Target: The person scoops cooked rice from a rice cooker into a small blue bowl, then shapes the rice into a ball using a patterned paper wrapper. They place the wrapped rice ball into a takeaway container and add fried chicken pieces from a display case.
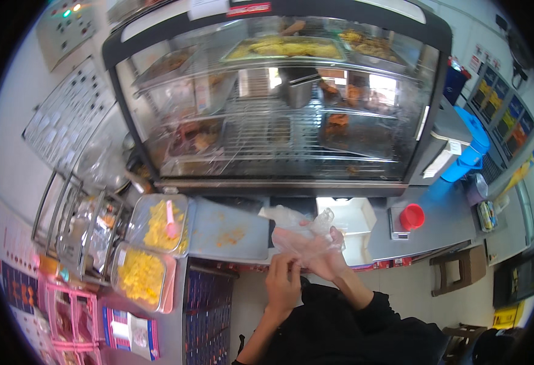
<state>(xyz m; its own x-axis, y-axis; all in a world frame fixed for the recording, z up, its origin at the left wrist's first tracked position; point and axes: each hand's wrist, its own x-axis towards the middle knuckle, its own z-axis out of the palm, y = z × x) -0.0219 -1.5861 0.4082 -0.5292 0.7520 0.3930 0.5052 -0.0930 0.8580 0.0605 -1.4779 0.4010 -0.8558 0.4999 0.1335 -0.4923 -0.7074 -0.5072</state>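
Observation:
Both hands are raised over the front edge of a steel counter. My left hand (pixel 281 283) is bare, its fingertips pinching the edge of a clear plastic glove (pixel 290 237). My right hand (pixel 328 255) lies partly inside that thin, crumpled plastic, with its fingers spread beneath it. Behind the hands, an open white box (pixel 356 214) stands on the counter. A grey-white cutting board (pixel 230 232) with orange crumbs lies to the left. Farther left are a container of yellow food with a pink scoop (pixel 171 223) and a second container of yellow food (pixel 141 278).
A glass-fronted food display cabinet (pixel 280 185) with trays of food rises behind the counter. On the right stand a red cup (pixel 411 216) on a small scale (pixel 398 232) and a blue bucket (pixel 467 155). A wire rack (pixel 89 237) and pink baskets (pixel 73 315) are at the left.

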